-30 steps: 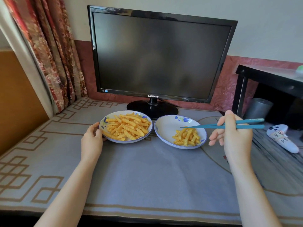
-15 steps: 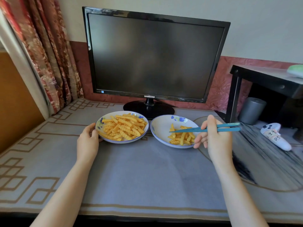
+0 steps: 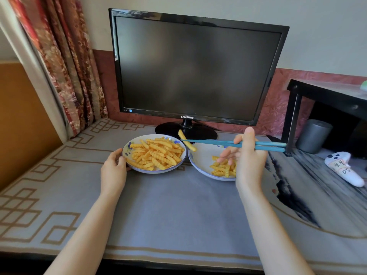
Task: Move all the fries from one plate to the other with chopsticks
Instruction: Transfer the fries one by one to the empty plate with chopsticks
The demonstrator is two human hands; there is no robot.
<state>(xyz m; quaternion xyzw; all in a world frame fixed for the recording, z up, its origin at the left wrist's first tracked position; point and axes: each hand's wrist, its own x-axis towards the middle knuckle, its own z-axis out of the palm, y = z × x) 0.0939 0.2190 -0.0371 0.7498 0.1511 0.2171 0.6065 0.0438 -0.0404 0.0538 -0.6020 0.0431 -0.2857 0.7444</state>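
Blue chopsticks are lying nearly level in the right hand, whose fingers are curling round them. Their tips are pinching a single crinkle-cut fry, which is hanging tilted in the air above the gap between the two plates. The left hand is gripping the rim of the left plate, which is carrying the larger heap of fries. The right plate is holding a smaller heap. Both are resting on the cloth-covered tabletop before a dark monitor.
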